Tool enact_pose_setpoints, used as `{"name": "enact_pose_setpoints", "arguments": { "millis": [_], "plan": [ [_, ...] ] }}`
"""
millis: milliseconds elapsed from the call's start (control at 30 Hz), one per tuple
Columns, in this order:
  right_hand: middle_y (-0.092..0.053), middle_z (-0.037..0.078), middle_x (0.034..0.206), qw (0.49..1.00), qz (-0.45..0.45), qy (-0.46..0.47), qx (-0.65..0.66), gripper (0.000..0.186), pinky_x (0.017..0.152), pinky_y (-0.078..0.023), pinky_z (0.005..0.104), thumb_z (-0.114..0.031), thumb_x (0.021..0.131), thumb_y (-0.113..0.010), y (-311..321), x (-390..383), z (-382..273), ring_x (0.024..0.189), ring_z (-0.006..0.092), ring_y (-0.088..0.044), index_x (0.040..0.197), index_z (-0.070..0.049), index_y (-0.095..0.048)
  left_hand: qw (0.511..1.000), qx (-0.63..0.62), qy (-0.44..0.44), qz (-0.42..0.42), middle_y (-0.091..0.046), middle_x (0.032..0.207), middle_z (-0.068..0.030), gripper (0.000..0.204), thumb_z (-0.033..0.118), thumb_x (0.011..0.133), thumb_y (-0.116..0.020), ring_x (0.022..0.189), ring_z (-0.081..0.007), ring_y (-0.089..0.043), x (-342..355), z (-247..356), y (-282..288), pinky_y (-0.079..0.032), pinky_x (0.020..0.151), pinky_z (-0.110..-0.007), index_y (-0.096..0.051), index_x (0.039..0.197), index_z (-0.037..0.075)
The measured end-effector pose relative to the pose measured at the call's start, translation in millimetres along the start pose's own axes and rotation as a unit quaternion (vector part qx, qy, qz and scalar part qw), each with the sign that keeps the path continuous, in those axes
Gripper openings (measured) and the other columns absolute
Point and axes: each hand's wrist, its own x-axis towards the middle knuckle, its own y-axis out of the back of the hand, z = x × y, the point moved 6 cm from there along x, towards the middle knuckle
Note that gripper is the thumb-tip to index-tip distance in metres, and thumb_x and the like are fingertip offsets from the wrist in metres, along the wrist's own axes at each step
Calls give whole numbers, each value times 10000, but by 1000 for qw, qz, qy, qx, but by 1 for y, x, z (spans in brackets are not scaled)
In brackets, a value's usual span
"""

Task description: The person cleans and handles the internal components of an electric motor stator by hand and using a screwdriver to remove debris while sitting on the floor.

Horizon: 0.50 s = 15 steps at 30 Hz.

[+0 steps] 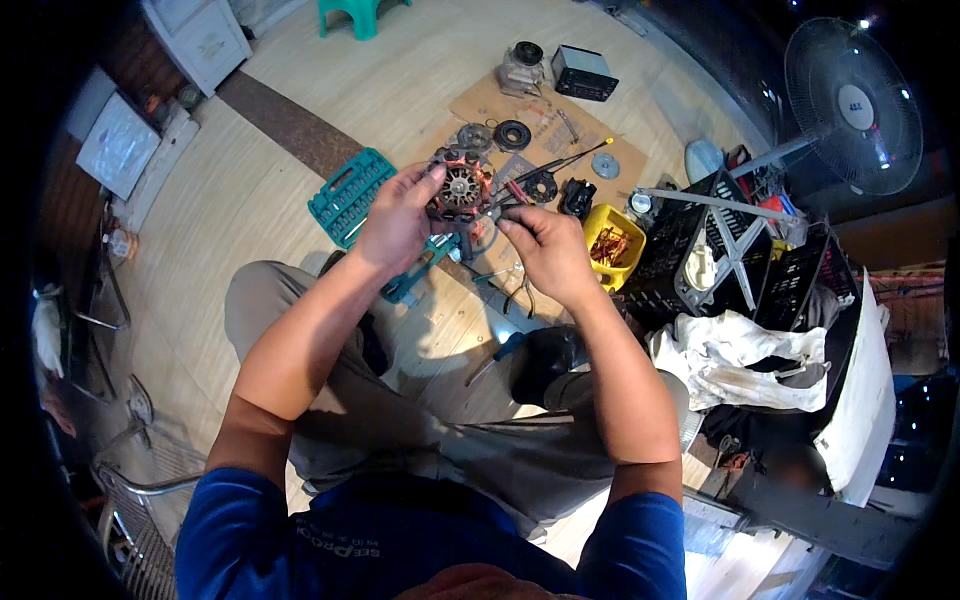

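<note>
My left hand grips the left side of a round alternator part, with a dark metal frame, copper windings and a finned centre. It is raised above the floor and tilted towards me. Close to its lower right edge, my right hand is closed, thumb against fingers. Something small and dark shows at those fingertips; I cannot make out what it is, or whether it touches the part. Beneath my hands lie an open teal socket set case and pliers. To the right stands a yellow tub holding copper scraps.
A cardboard sheet bears a black ring-shaped part and other loose parts. Beyond are a metal unit with a pulley and a black box-shaped device. Black crates, a standing fan and a white cloth are on the right.
</note>
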Motion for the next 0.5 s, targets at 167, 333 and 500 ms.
{"name": "enact_pose_setpoints", "arguments": {
  "millis": [167, 333, 500],
  "plan": [
    [-686, 181, 816, 1000, -9, -3, 8, 188, 675, -510, 323, -159, 900, -669, -3, -3, 6, 710, 221, -671, 1011, -9, -696, 1000, -5, 8, -1, -671, 1113, -146, 327, 247, 1028, -465, 998, -217, -685, 1, -4, 3, -601, 827, -400, -535, 1232, 1],
    [-692, 177, 813, 999, -21, -16, -18, 201, 680, -513, 323, -162, 905, -669, -5, -7, 14, 721, 222, -674, 1027, -5, -691, 1000, -18, 20, -14, -664, 1126, -159, 313, 221, 1037, -439, 1000, -228, -686, 1, -6, 3, -606, 821, -390, -524, 1238, -3],
    [-704, 183, 930, 1000, 10, 7, -9, 260, 761, -517, 334, -146, 888, -686, 1, -10, 11, 842, 252, -683, 1098, 6, -665, 1000, -13, 26, -9, -658, 1139, -172, 350, 250, 1051, -385, 1016, -240, -680, 2, -7, 3, -605, 826, -384, -521, 1241, -11]
  ]
}}
